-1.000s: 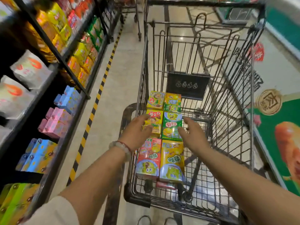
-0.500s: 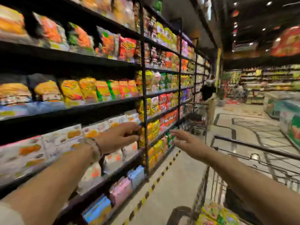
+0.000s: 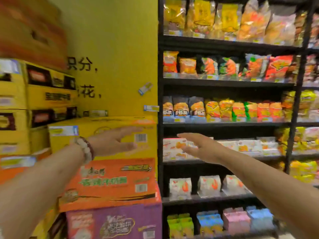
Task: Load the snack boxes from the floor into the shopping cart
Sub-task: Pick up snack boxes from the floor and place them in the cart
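At the end of a supermarket snack aisle, seen from the head camera, a person's left hand (image 3: 114, 143) and right hand (image 3: 198, 148) reach forward at about the same height, fingers straight and loosely spread, palms turned toward each other, neither one holding or touching anything that can be made out. Behind the left hand stands a stack of cartons against a yellow wall (image 3: 112, 49): a yellow carton (image 3: 103, 125) on top, an orange carton (image 3: 110, 183) under it and a purple carton (image 3: 114, 221) lowest in view. Behind the right hand runs a black shelf unit (image 3: 224, 83) filled with chip bags (image 3: 222, 109) and, on the bottom tier, small coloured packs (image 3: 234, 219). Neither the floor, the snack boxes of the task nor the shopping cart appears in this view, so where the boxes lie cannot be told; the floor can only be below the bottom edge of the picture, so both hands would likely have to drop well down from where they hang. The motion blur suggests the head is turning. The gap between the palms lines up with the seam where the cartons meet the shelf unit, with the left hand on the carton side and the right on the shelf side; which hand is nearer the next box, and which way its long side runs, cannot be judged until the gaze lowers.
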### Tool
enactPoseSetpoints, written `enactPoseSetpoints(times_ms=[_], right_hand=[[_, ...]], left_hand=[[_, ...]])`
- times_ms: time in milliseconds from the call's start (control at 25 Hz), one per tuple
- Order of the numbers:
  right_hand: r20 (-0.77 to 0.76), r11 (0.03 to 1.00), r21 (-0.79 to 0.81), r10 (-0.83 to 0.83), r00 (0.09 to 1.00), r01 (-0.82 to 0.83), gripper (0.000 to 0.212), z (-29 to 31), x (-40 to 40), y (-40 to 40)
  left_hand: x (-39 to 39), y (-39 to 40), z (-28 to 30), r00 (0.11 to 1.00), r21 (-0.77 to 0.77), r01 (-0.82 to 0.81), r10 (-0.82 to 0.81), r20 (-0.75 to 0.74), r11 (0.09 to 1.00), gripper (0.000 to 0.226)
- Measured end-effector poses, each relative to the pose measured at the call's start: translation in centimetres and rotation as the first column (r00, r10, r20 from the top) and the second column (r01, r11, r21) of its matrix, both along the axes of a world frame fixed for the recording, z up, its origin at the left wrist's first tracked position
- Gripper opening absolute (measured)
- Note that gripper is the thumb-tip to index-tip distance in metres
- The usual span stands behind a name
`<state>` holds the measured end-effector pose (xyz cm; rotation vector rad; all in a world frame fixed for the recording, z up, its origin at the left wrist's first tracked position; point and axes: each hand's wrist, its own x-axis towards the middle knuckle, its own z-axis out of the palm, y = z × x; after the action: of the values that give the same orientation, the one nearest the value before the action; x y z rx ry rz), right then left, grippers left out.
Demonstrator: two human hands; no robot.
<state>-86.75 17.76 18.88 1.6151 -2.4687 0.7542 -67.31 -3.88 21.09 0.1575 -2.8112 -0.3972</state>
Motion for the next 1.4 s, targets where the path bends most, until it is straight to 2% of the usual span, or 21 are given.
enactPoseSetpoints(times_ms=[200, 400, 520, 600, 720, 880, 1000, 1160, 1280, 1400], right_hand=[[-0.011, 0.953, 0.021, 0.301, 0.953, -0.301, 0.052, 0.5, 11.5, -11.9], [-0.034, 0.819, 0.045, 0.573, 0.819, -0.572, 0.053, 1.1, 27.6, -21.4], [-0.094, 0.716, 0.092, 0.698, 0.71, -0.692, 0.054, 0.6, 36.3, -25.9], [-0.102, 0.644, 0.089, 0.765, 0.636, -0.76, 0.053, 0.1, 42.1, -28.6], [-0.056, 0.511, 0.103, 0.86, 0.508, -0.853, 0.053, -0.6, 49.1, -32.7], [-0.082, 0.36, 0.141, 0.932, 0.352, -0.922, 0.054, -1.2, 57.3, -38.4], [-0.041, 0.255, 0.154, 0.967, 0.252, -0.955, 0.052, -1.9, 62.5, -42.8], [-0.028, 0.123, 0.176, 0.992, 0.12, -0.977, 0.053, -3.8, 69.9, -48.4], [0.012, 0.036, 0.202, 0.999, 0.039, -0.979, 0.054, -5.7, 75.7, -52.0], [0.008, -0.03, 0.23, 1.0, -0.029, -0.973, 0.058, -8.6, 82.6, -56.4]], left_hand=[[18.9, -4.7, 0.1, 0.93, 0.016, -0.368, 0.368, 0.017, 0.93, 0.05], [38.5, -5.8, -0.2, 0.804, 0.001, -0.593, 0.591, 0.066, 0.805, 0.051], [48.3, -4.8, 0.1, 0.708, -0.034, -0.704, 0.705, 0.05, 0.709, 0.08], [53.8, -4.0, 0.3, 0.63, -0.018, -0.774, 0.773, 0.069, 0.633, 0.07], [60.2, -3.5, 0.2, 0.517, -0.018, -0.853, 0.851, 0.096, 0.521, 0.073], [67.1, -4.8, -1.4, 0.355, -0.019, -0.933, 0.928, 0.111, 0.359, 0.053], [71.0, -6.6, -3.0, 0.243, -0.059, -0.966, 0.963, 0.113, 0.251, 0.058], [76.7, -9.2, -5.8, 0.143, -0.052, -0.987, 0.979, 0.146, 0.152, 0.061], [81.2, -11.0, -8.5, 0.088, -0.032, -0.995, 0.982, 0.167, 0.095, 0.076], [87.0, -14.4, -11.4, 0.021, -0.069, -0.997, 0.98, 0.2, 0.035, 0.073]])
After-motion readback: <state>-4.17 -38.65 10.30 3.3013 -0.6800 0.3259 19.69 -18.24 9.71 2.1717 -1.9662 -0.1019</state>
